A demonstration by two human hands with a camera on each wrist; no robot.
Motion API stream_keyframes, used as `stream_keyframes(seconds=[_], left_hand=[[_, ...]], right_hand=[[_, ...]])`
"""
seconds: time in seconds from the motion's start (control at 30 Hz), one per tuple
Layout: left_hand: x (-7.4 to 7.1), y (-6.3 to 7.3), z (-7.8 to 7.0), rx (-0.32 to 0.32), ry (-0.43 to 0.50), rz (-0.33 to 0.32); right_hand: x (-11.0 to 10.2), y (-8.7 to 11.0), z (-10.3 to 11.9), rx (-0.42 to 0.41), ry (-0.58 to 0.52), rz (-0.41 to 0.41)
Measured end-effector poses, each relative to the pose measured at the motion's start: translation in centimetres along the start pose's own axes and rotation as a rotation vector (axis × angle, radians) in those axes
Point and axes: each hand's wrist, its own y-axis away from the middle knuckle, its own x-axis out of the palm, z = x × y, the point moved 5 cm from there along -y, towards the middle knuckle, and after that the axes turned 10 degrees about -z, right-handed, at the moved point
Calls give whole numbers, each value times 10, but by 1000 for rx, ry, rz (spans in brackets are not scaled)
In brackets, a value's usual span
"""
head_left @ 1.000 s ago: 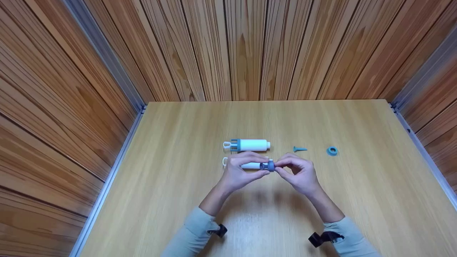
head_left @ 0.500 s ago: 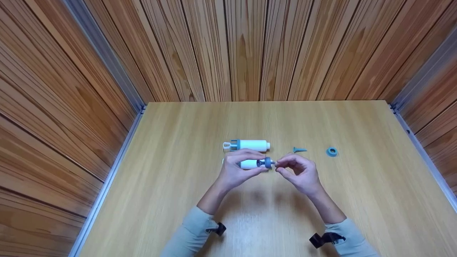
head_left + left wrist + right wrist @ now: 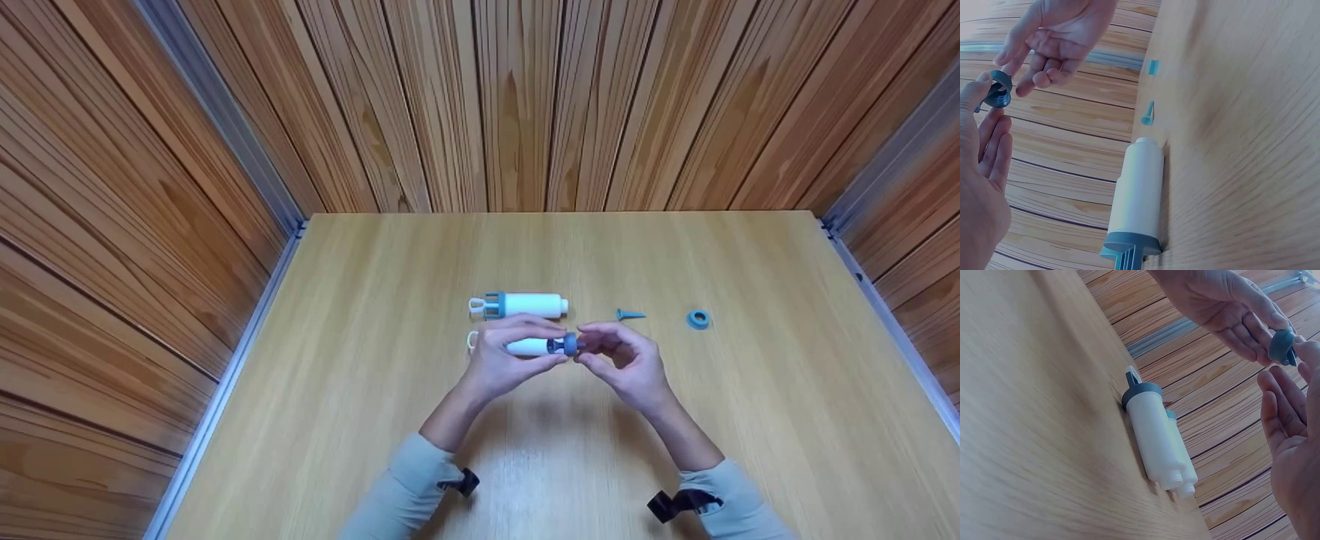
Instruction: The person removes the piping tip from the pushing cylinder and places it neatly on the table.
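Observation:
My left hand (image 3: 504, 356) pinches a dark blue screw cap (image 3: 569, 344) between thumb and fingertips, its ring mouth (image 3: 998, 93) facing back toward the palm. A thin dark nozzle (image 3: 1292, 358) sticks out from the cap's far side. My right hand (image 3: 626, 358) curls its thumb and index finger round the nozzle end, thumb tip right at the cap in the right wrist view. Under my left hand, partly hidden, a white bottle (image 3: 526, 347) lies on its side with its looped end to the left.
Behind it lies a second white bottle (image 3: 534, 305) with a teal collar and white loop. A teal nozzle (image 3: 630, 314) and a teal ring cap (image 3: 698, 319) lie to the right on the wooden table (image 3: 420, 259). Wood-panelled walls (image 3: 517, 112) surround the table.
Half a second ago the nozzle stood further out toward the right fingers; now those fingers are closer round the cap and less of it shows. The left hand has shifted slightly right.

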Motion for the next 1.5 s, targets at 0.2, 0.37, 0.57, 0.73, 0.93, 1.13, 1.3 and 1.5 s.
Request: stream_keyframes(seconds=[0.2, 0.37, 0.57, 0.73, 0.93, 1.13, 1.3, 1.5], left_hand=[[4, 0, 0, -4, -6, 21], [5, -1, -1, 7, -6, 29], [6, -1, 0, 3, -23, 26], [5, -1, 1, 3, -42, 4], [5, -1, 5, -57, -64, 0], [5, 1, 5, -95, -85, -8], [5, 1, 4, -100, -102, -13], [5, 1, 5, -110, -117, -17]], right_hand=[[0, 0, 0, 16, 4, -1], [-1, 0, -1, 14, 3, -4], [-1, 0, -1, -7, -6, -4], [-1, 0, 1, -11, 4, -30], [-3, -2, 3, -19, 21, -52], [-3, -3, 4, -35, 5, -35], [-3, -2, 3, -28, 10, -31], [-4, -1, 0, -27, 8, -29]])
